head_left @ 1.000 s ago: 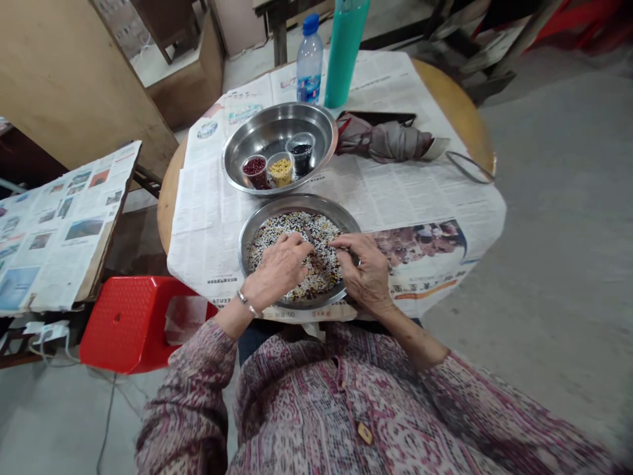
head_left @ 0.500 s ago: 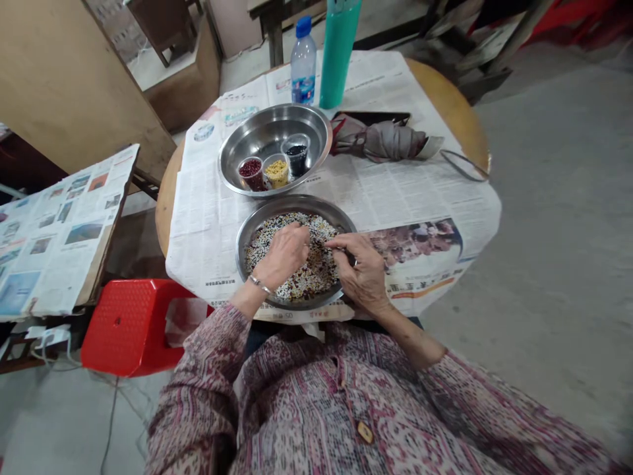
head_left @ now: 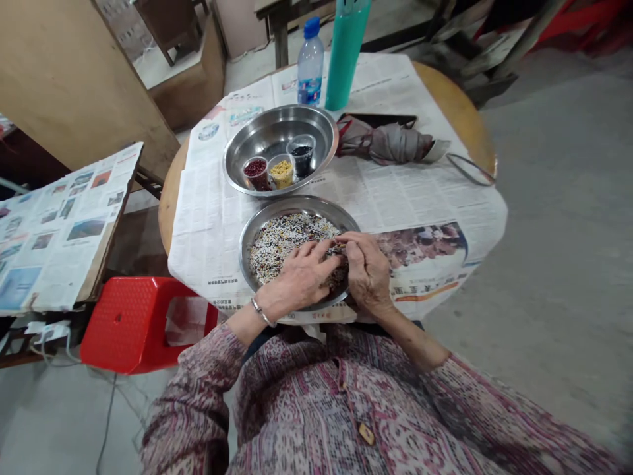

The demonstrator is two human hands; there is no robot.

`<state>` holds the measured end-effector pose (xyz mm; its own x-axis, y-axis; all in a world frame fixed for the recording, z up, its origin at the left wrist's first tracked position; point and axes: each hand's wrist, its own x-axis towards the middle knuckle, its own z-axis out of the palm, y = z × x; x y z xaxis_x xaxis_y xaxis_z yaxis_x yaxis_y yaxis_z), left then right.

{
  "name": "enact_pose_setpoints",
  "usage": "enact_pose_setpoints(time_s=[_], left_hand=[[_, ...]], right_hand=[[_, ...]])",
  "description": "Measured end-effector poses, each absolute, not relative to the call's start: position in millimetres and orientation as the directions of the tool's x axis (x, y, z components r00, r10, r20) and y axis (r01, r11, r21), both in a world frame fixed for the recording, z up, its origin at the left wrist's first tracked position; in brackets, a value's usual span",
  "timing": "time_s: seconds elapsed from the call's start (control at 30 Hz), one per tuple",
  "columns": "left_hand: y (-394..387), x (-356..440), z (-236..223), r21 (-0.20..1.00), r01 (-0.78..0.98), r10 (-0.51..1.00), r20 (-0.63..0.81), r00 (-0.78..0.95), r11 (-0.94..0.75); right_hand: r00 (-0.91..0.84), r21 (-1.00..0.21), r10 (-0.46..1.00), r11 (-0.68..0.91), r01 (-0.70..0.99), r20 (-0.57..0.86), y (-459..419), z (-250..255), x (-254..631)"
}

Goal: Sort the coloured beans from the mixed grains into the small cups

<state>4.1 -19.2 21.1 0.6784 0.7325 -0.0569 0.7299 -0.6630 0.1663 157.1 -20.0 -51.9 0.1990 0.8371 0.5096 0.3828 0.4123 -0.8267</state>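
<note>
A steel bowl [head_left: 247, 227] in front of me holds mixed white, black and yellow grains [head_left: 281, 241]. My left hand [head_left: 304, 274], a bracelet at its wrist, lies palm down over the grains with its fingers spread toward the right. At the bowl's right side, my right hand [head_left: 368, 274] is cupped, thumb apart from the bent fingers. Its fingertips meet the grains close to my left fingertips. Behind, a larger steel basin [head_left: 270, 122] contains clear cups of dark red beans [head_left: 256, 167], yellow beans [head_left: 281, 171] and black beans [head_left: 302, 153].
Newspaper [head_left: 356, 191] covers the round table. A water bottle [head_left: 310, 63] and a teal tumbler [head_left: 346, 56] stand at the back. Right of the basin lies a wrapped grey cloth bundle [head_left: 390, 142] with a loop. A red stool [head_left: 128, 323] stands at the left.
My left hand has moved right and down, with its fingers opening out. My right hand has come closer to it at the bowl's right side. The view has shifted slightly.
</note>
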Motion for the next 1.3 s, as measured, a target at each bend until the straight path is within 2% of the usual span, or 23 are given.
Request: enact_pose_setpoints(time_s=[0.23,0.5,0.6,0.67,0.8,1.0,1.17,1.3], left_hand=[[23.6,20.0,-2.2,0.142,0.701,0.699,-0.068,0.712,-0.699],[23.3,-27.5,26.0,0.04,0.925,0.924,-0.056,0.379,-0.378],[9.1,-40.2,32.7,-0.003,0.96,0.96,-0.033,0.278,-0.278],[1.4,-38.6,32.6,0.013,0.949,0.948,-0.015,0.317,-0.316],[-3.6,-16.6,23.1,0.126,0.859,0.862,-0.047,0.504,-0.496],[2.2,9.6,7.0,0.191,0.81,0.807,-0.113,0.579,-0.554],[-1.8,-19.3,17.3,0.2,0.875,0.887,-0.049,0.458,-0.441],[-7.5,-46.8,30.0,0.155,0.934,0.944,-0.021,0.33,-0.323]], right_hand=[[0.186,-0.823,0.843,0.404,0.4,0.505,-20.1,-52.0,157.8],[0.203,-0.833,0.842,0.403,0.379,0.5,-20.0,-48.2,155.4],[0.203,-0.837,0.847,0.394,0.379,0.491,-20.2,-47.4,155.0],[0.201,-0.836,0.847,0.396,0.381,0.493,-20.4,-47.3,155.2],[0.184,-0.825,0.843,0.409,0.391,0.505,-20.5,-48.2,155.8],[0.191,-0.826,0.848,0.391,0.407,0.495,-19.6,-49.1,155.8],[0.182,-0.828,0.854,0.385,0.407,0.487,-20.0,-46.9,155.9],[0.181,-0.837,0.861,0.378,0.396,0.475,-20.8,-45.3,156.0]])
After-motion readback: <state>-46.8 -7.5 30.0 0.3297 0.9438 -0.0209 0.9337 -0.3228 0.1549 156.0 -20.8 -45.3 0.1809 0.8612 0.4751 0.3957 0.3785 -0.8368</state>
